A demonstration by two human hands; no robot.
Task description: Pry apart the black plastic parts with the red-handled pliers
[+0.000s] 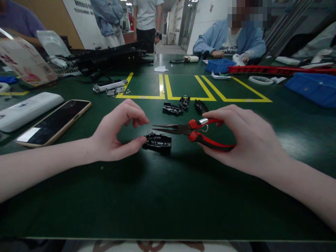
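Needle-nose pliers (193, 131) with red and black handles are gripped in my right hand (248, 140). Their slim jaws point left and stand slightly apart, with nothing visible between them. Just below the jaws is a small black plastic part (159, 141) with a molded inside. My left hand (119, 131) is beside it, fingers curled but apart from the thumb, whose tip meets the part's left end; whether it presses on it I cannot tell. Beyond the pliers lie more black plastic pieces (172, 108), among them a rounded one (200, 106).
A phone (55, 122) and a white oblong device (28, 110) lie at the left. Small metal parts (112, 89) sit near yellow tape outlines (141, 97). Blue bins (312, 89) and a red strip (278, 70) are at the right. Across the green table (168, 196) a person (231, 38) sits.
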